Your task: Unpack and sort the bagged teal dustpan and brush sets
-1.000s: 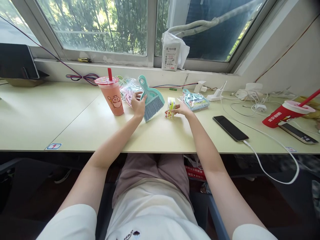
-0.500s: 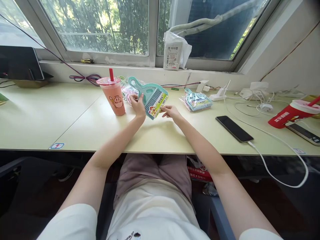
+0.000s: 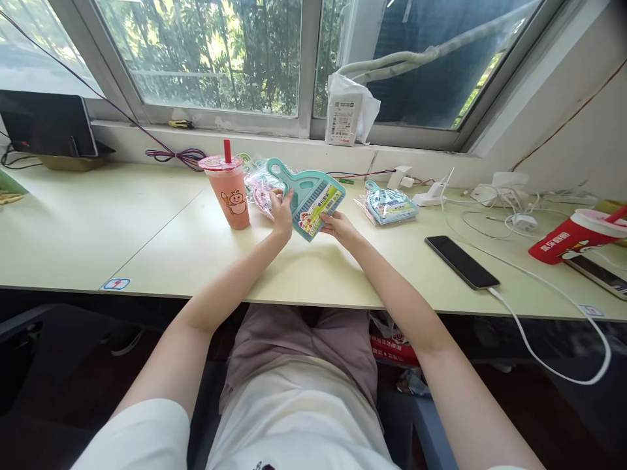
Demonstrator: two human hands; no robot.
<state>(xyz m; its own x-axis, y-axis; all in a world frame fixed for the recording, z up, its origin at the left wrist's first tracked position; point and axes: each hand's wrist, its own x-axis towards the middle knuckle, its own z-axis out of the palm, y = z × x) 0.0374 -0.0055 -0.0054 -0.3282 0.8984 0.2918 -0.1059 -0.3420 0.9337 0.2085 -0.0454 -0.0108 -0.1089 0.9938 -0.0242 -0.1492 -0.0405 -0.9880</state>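
Fingers (image 3: 289,198) of the left hand (image 3: 281,212) clasp the side of a teal dustpan and brush (image 3: 306,183), while those of the right hand (image 3: 341,230) pinch the printed card (image 3: 321,207) lying across its front. It tilts above the worktop (image 3: 196,251), between a pink drink cup (image 3: 230,199) on the left and a plastic-wrapped set (image 3: 390,205) on the right.

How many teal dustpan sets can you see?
2 visible: one dustpan set in the left hand, the right hand at its label; a bagged set on the table to the right. The wrapped pile beside the pink cup may hide more.
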